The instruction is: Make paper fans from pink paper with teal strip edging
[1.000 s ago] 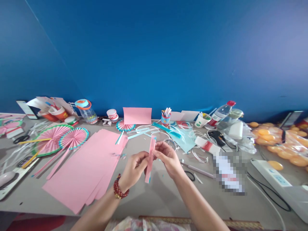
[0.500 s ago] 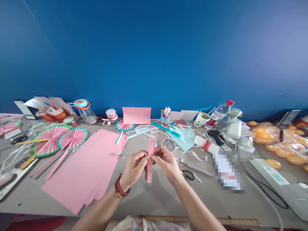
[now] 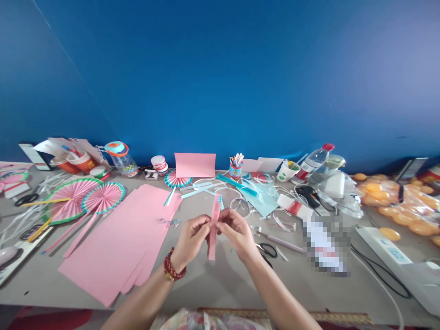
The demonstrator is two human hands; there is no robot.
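A narrow stack of folded pink paper (image 3: 212,245) with blue edging at its far end stands out in front of me, held at its middle by both hands. My left hand (image 3: 192,236), with a red beaded bracelet at the wrist, pinches it from the left. From the right, my right hand (image 3: 239,231) closes on it with thumb and fingers. Large pink paper sheets (image 3: 113,247) lie to the left. Black-handled scissors (image 3: 268,250) rest beside my right wrist, partly hidden by it.
Finished pleated paper fans (image 3: 104,198) lie at left. Along the blue wall stand a clear bottle (image 3: 314,161), a pen cup (image 3: 236,169) and a paper cup (image 3: 288,171). A power strip (image 3: 381,252) and a bag of orange balls (image 3: 409,201) are at right.
The folded pink paper has turned slightly in my fingers, so its pleats and blue edging show more at the far end. Both hands stay in nearly the same place.
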